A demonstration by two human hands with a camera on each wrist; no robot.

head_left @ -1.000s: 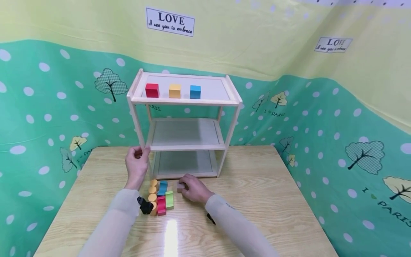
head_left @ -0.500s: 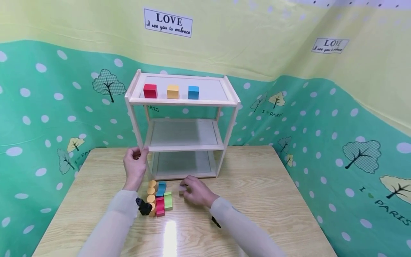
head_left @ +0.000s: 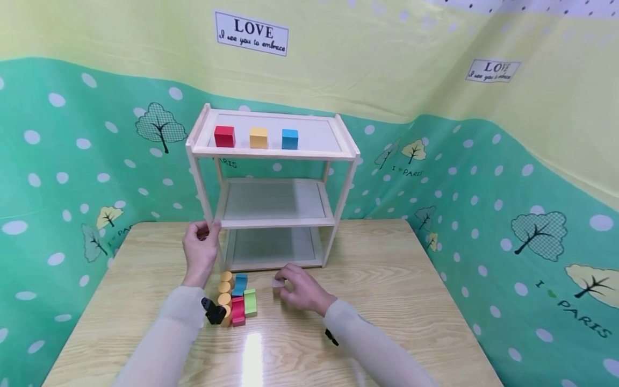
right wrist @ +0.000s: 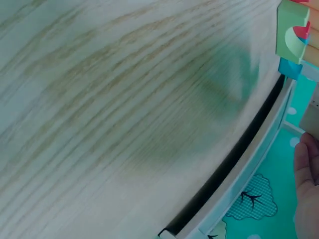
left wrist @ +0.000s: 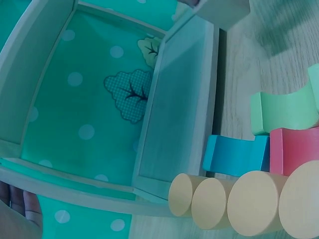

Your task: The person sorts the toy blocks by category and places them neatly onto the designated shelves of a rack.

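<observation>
right hand pinched pale block, right of green block. left hand gripped shelf at its near left post.

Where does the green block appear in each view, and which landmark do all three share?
Head: green block, lower half, left of centre.
Left wrist: green block, right edge, about mid-height.
Right wrist: green block, top right.
Shared landmark: blue block, near it each time.

"LOVE", "I see you to embrace"; "PARIS", on cloth
</observation>
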